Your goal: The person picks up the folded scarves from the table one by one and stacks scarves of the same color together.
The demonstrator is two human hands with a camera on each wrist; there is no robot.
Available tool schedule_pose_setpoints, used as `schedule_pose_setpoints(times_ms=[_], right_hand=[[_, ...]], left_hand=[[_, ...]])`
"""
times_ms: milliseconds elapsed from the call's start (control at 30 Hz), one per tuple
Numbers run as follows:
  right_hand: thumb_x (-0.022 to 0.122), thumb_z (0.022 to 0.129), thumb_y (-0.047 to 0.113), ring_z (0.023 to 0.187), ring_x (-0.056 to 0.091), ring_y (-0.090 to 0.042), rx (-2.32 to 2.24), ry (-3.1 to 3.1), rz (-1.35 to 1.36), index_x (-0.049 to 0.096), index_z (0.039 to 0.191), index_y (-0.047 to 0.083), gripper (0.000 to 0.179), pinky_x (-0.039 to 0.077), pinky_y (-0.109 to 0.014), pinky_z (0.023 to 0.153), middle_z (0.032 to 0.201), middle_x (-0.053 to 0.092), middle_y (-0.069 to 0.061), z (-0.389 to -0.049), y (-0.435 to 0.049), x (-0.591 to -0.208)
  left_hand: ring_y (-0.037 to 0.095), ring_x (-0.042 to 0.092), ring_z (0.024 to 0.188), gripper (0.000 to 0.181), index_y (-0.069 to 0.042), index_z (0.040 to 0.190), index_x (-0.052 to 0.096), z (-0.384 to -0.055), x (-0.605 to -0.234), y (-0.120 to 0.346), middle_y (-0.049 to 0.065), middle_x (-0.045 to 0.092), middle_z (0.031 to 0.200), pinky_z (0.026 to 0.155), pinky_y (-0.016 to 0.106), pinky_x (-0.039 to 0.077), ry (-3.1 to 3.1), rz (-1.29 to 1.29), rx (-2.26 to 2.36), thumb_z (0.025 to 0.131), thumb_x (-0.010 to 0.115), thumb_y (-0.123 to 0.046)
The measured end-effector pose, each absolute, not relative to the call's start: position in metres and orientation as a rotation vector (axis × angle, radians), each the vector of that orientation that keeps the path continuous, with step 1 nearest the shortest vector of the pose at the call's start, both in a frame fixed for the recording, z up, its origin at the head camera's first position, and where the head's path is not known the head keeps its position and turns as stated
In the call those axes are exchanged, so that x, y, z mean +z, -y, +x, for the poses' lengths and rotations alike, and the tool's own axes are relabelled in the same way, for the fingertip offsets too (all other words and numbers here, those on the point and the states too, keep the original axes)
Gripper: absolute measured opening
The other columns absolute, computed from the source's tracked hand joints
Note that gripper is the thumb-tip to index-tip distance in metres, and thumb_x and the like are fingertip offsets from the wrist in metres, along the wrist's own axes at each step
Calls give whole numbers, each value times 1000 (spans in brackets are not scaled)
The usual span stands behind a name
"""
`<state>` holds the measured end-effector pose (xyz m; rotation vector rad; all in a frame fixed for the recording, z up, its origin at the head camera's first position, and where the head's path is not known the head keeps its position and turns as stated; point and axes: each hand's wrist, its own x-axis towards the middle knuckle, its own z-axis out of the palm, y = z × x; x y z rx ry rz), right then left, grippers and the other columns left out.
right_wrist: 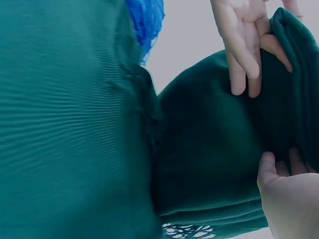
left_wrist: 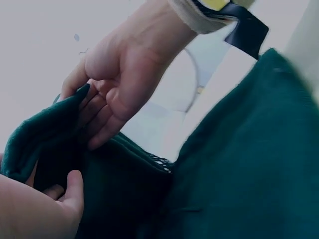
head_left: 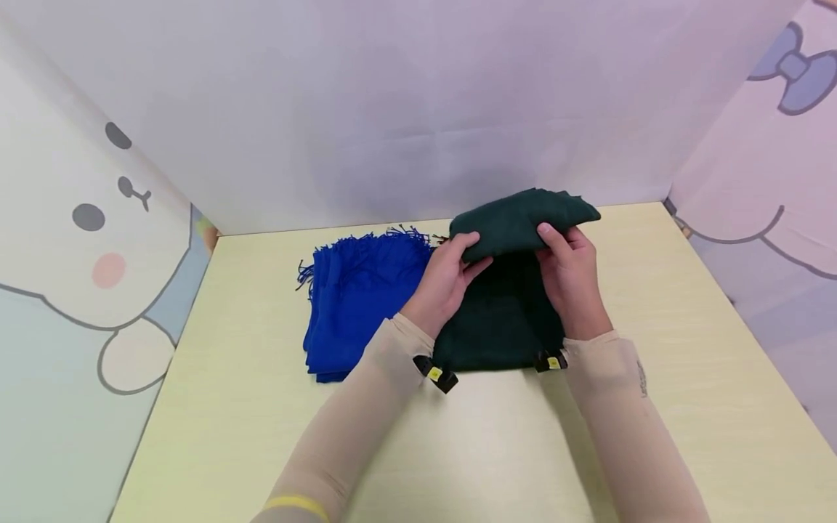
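A dark green scarf [head_left: 500,319] lies folded on the table, its upper part [head_left: 523,224] raised off the layers below. My left hand [head_left: 445,280] grips the left side of that raised part, thumb on the near face and other fingers under it. The right side is held by my right hand [head_left: 572,272], with the thumb against the cloth. From the right wrist, the left hand's fingers [right_wrist: 244,55] show across the green cloth, and a fringe [right_wrist: 189,230] hangs at the bottom edge. Left of the green scarf lies a folded blue scarf [head_left: 369,305] with fringed edges; neither hand holds it.
Both scarves lie on a pale wooden table [head_left: 248,421], towards its back edge. A whitish cloth wall [head_left: 418,109] stands behind it. Panels with cartoon figures [head_left: 98,218] flank the table on both sides.
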<state>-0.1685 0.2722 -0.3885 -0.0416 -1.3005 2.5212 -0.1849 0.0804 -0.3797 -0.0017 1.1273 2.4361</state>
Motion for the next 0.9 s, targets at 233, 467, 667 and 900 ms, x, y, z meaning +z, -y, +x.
schedule_pose_setpoints(times_ms=[233,467,667,900], right_hand=[[68,93,3,98,63,-18,2547,1337,-129,65,122,-4,30,51,-28,98,122,64,-11,-136,-278,-397],[70,92,6,96,65,-16,2543,1401,-235,69,117,-3,26,52,-26,95,117,67,-8,-109,-282,-401],[71,93,11,81,67,-12,2563,1492,-374,74,105,4,14,55,-24,84,97,73,-3,-90,-283,-411],[67,96,15,84,72,-13,2577,1595,-445,73,106,7,14,59,-30,83,101,73,-2,-64,-281,-420]], left_hand=[[19,59,115,32,-7,127,59,-159,-391,-82,6,59,128,110,49,41,-1190,-1,2380,98,62,-22],[18,58,118,31,-6,123,61,-138,-395,-80,5,59,128,105,45,47,-1214,-4,2326,98,64,-23],[22,59,118,34,-1,123,60,-123,-408,-77,8,57,130,101,44,51,-1177,-93,2292,98,63,-23],[25,57,122,36,0,129,57,-102,-419,-72,9,54,136,104,46,48,-1106,-147,2250,101,58,-22]])
